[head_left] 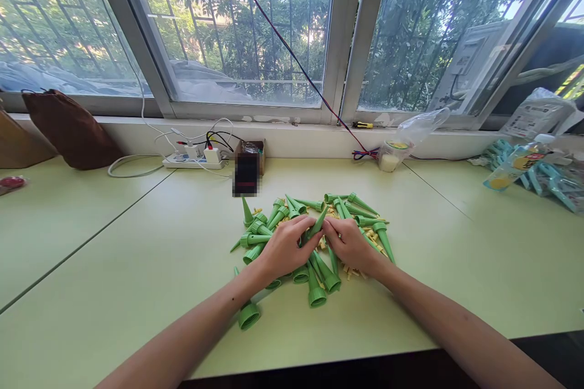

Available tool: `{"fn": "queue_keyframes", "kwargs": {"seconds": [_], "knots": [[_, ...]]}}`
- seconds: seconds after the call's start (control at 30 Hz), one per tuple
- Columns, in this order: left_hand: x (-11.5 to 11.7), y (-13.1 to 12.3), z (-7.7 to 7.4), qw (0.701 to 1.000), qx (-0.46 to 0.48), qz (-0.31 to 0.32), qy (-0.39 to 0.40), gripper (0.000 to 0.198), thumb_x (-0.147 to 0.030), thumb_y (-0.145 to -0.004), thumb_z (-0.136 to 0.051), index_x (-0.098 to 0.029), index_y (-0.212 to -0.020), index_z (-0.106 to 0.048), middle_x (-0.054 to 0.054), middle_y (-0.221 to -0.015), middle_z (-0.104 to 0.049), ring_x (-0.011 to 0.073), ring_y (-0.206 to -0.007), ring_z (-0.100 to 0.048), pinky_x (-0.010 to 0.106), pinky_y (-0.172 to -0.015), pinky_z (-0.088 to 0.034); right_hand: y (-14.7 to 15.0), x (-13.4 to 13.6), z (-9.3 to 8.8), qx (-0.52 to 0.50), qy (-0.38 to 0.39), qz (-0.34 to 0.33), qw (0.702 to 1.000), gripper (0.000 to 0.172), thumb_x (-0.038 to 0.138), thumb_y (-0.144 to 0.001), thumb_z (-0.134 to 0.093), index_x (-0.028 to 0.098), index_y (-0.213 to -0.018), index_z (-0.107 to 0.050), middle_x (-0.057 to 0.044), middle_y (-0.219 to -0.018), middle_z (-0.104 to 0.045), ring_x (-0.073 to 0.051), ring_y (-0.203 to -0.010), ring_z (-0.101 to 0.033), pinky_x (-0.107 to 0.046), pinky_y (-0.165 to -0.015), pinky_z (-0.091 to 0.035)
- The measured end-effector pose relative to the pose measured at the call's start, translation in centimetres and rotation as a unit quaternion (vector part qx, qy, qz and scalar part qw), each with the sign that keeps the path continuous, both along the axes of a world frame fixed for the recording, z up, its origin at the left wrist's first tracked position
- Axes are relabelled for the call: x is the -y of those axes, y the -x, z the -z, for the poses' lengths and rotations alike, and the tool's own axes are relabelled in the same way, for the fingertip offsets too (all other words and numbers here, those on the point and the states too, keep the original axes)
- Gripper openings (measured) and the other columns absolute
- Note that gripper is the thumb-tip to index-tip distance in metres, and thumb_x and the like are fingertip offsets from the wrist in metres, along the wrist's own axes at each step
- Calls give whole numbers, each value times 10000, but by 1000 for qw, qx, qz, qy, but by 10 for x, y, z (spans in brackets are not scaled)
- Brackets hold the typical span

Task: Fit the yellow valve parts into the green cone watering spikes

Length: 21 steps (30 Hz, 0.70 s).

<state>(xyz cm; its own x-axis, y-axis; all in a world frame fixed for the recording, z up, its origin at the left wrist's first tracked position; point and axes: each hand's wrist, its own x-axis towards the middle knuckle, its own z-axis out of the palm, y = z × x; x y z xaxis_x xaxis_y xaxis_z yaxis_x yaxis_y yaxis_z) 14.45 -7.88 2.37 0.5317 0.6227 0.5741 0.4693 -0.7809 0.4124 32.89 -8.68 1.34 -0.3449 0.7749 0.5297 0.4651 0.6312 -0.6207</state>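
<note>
My left hand (289, 244) is closed round a green plastic watering spike (319, 220), whose pointed tip aims up and to the right. Close against it, my right hand (347, 242) has its fingers pinched together at the side of that spike; whatever lies between those fingertips is hidden. Under and around both hands spreads a pile of similar green cone-shaped spikes (327, 272) with ribbed, open wide ends. Small pale yellow plastic pieces (353, 271) are scattered among them, mostly below and beside my right hand. One green spike (249, 315) lies apart, partly behind my left forearm.
Behind the pile stand a pixelated dark object (245, 175) and a small cardboard box (262, 155). A power strip (194, 161) with cables lies at the back left, near a brown bag (68, 127). A jar (391, 155), a bottle (517, 164) and light-blue items (559, 185) are towards the right.
</note>
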Motion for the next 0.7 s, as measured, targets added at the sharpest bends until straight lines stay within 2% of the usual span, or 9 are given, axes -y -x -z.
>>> {"fn": "queue_keyframes", "kwargs": {"seconds": [0.7], "knots": [[0,0,0,1000,-26,0,15,215,-257,-939,-510,-202,-749,-426,-23,-690,-492,129,-610,-436,258,-572,-331,0,-1,0,11,-4,0,1000,380,307,-1015,-367,215,-651,-309,47,-561,-370,-112,-507,-306,-267,-519,-260]]}}
